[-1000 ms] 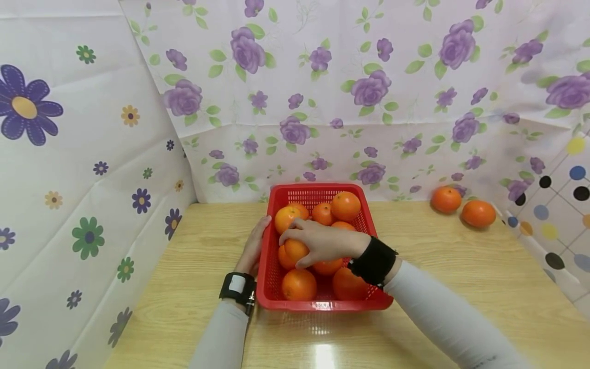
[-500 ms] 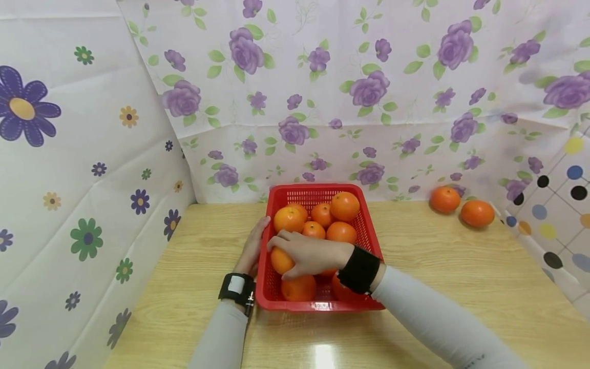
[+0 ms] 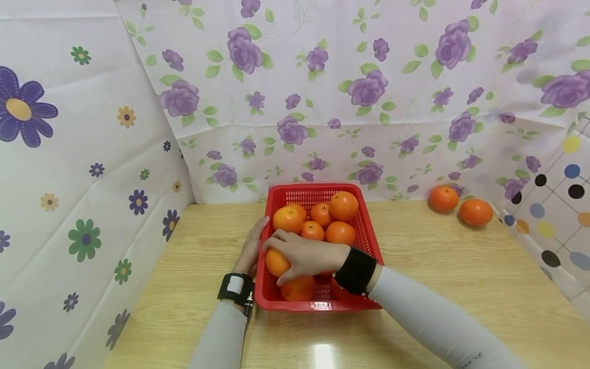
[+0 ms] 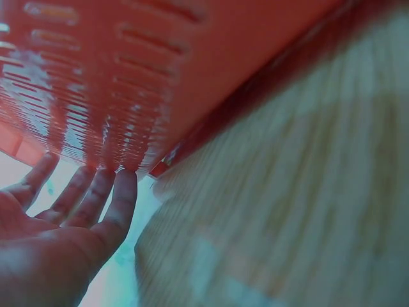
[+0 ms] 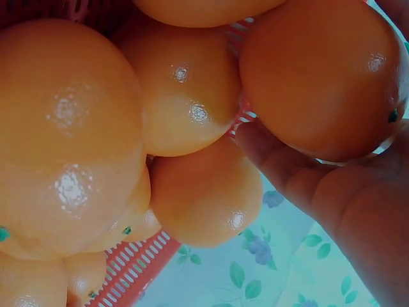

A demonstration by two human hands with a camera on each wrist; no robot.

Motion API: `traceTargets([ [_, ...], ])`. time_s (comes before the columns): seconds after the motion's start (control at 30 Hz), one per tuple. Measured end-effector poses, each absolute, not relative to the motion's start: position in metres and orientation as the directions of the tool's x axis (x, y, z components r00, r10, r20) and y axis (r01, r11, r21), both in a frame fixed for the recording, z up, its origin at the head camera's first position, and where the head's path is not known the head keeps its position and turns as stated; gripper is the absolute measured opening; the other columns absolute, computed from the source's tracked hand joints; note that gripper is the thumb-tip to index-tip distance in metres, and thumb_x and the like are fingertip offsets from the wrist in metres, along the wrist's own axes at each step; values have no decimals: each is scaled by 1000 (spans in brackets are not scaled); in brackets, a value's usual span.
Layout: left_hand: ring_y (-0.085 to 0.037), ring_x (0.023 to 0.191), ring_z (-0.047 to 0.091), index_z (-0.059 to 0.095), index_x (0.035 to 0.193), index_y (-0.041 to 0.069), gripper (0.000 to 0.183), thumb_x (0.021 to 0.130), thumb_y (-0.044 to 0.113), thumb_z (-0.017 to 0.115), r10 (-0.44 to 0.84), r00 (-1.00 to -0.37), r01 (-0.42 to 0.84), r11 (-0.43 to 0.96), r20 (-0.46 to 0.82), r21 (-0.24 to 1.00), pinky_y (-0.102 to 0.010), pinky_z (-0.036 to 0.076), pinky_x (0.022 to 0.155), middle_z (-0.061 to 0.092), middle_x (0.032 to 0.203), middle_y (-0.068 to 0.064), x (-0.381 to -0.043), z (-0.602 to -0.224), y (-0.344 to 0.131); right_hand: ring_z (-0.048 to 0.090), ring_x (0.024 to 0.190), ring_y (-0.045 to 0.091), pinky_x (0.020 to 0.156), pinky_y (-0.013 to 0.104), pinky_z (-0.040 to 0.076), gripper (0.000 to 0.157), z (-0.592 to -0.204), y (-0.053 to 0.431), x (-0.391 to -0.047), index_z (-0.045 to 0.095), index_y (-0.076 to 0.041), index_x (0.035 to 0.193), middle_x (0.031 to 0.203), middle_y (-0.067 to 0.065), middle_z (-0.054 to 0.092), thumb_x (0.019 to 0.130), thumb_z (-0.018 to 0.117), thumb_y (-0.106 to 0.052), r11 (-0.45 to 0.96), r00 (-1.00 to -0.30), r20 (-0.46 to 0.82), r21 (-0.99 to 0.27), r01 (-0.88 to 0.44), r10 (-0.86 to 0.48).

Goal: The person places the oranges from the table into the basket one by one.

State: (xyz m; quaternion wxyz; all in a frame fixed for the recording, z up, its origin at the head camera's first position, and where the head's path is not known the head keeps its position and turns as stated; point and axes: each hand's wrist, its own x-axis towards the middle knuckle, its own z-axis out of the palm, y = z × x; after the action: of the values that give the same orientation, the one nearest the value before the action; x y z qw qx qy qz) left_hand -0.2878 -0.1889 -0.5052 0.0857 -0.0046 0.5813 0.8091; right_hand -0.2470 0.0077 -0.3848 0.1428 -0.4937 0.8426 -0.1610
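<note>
A red plastic basket (image 3: 318,306) with slotted walls stands on the wooden table and holds several oranges. My right hand (image 3: 306,252) reaches over it and grips an orange (image 3: 277,263) by its left wall, thumb nearer me and fingers over the far side. The same orange (image 5: 319,80) fills the upper right of the right wrist view, with the thumb side partly hidden. Outside the basket, my left hand (image 3: 252,248) touches the left wall. The left wrist view shows its fairly straight fingers (image 4: 119,208) against the slotted wall (image 4: 217,45).
Under the gripping hand lies another orange (image 3: 298,289), near the basket's front. An orange (image 3: 343,206) sits high at the back right. On the table (image 3: 428,256), two more oranges, one (image 3: 443,199) and another (image 3: 476,212), rest at the far right by the flowered cloth (image 3: 322,102).
My right hand has carried its orange left and toward me, from the basket's middle to beside its left wall. Oranges behind it have come into sight. The left hand stays put.
</note>
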Motion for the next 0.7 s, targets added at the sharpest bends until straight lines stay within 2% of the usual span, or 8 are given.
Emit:
traceTargets([
  [0.13,-22,131,49,43,155,26,63,103,61,52,136,-985,-149,-317,-110,937,-37,47,110,48,149,-3,-287,-505,-189,46,121,12,106,27,45,73,-380,13,-247,46,-24,151,137,-2,45,90,83,-43,450,-466,-76,-437,-779,-881],
  [0.27,-22,132,49,43,155,26,61,105,60,49,151,-982,-152,-309,-110,939,-37,46,111,49,150,-4,-287,-504,-190,44,129,16,109,33,46,71,-365,24,-247,46,-24,152,146,0,43,93,79,-45,462,-496,-68,-489,-740,-866],
  [0.4,-22,135,51,43,155,26,59,106,59,47,164,-981,-147,-295,-102,944,-40,46,112,50,150,-4,-286,-503,-190,46,133,21,111,40,46,67,-348,38,-253,46,-21,151,152,5,38,95,76,-43,455,-536,-5,-536,-712,-844],
  [0.6,-24,138,49,42,155,26,59,106,58,48,164,-983,-129,-291,-84,948,-44,42,115,49,153,-3,-285,-502,-188,51,133,26,113,46,46,61,-328,63,-263,49,-17,148,145,6,45,97,75,-38,419,-573,137,-550,-722,-808],
  [0.7,-25,139,48,41,155,25,58,106,56,48,158,-984,-121,-294,-77,948,-46,41,116,48,154,-4,-285,-503,-187,48,137,28,113,51,44,61,-322,77,-268,49,-16,148,148,9,45,98,75,-36,418,-597,194,-550,-724,-778],
])
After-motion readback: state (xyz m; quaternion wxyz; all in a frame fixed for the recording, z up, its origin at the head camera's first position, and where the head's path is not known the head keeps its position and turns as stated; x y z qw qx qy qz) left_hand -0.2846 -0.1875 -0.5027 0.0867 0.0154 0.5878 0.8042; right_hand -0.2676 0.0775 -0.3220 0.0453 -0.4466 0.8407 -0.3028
